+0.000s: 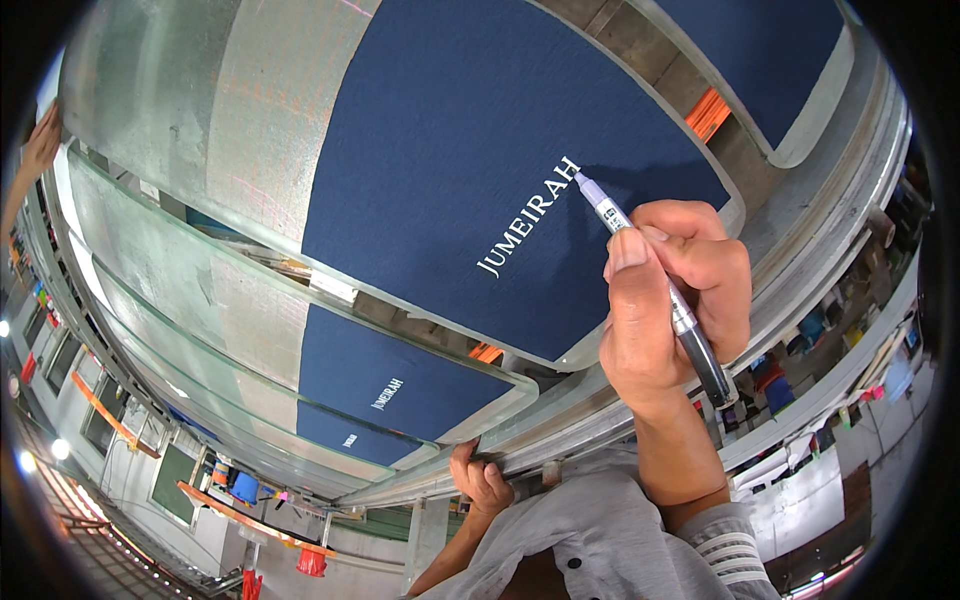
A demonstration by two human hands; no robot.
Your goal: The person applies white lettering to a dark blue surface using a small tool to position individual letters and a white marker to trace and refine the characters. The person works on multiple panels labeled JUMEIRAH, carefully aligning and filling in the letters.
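Observation:
My right hand (680,300) is closed around a paint marker pen (615,215) with a pale lilac tip end and a dark rear end. Its nib touches, or nearly touches, the last letter of the white lettering (527,218) on a dark blue fabric panel (430,150). That panel lies flat on a glass-like board (275,110) with a pale, worn band beside the blue. Lower down, my left hand (482,480) has its fingers curled at the metal rail (560,425) along the near edge of the table.
More boards with blue lettered panels (390,375) lie in a row to the left, with gaps between them. Another blue panel (765,60) is at the upper right. Another person's hand (42,140) rests at the far left edge. Orange pieces (707,115) show through a gap.

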